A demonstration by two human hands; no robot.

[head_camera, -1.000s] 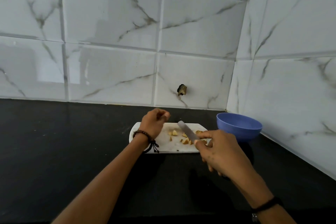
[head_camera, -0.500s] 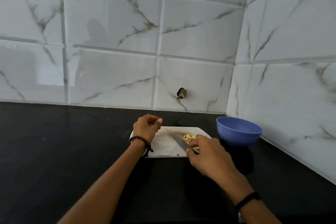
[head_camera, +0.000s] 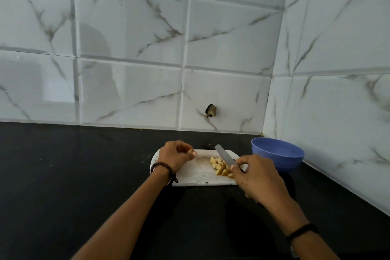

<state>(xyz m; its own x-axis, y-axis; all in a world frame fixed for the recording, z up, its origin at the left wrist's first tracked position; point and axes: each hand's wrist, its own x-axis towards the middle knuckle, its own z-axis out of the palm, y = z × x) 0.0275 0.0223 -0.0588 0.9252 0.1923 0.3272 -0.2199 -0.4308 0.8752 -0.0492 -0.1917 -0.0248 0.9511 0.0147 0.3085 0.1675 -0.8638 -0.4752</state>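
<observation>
Two grips | left hand (head_camera: 174, 155) pinches piece (head_camera: 190, 151) | right hand (head_camera: 257, 177) holds knife (head_camera: 224, 155) beside chopped pile (head_camera: 220, 167)

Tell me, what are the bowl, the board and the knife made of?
Bowl: probably plastic. It has an even matte blue colour, a thin rim and no glassy shine.
Board: looks like white plastic, perhaps stone. It is dull, with grey scuffs.
Knife: the blade is likely metal, being flat, smooth and pale grey. The handle is hidden.
</observation>
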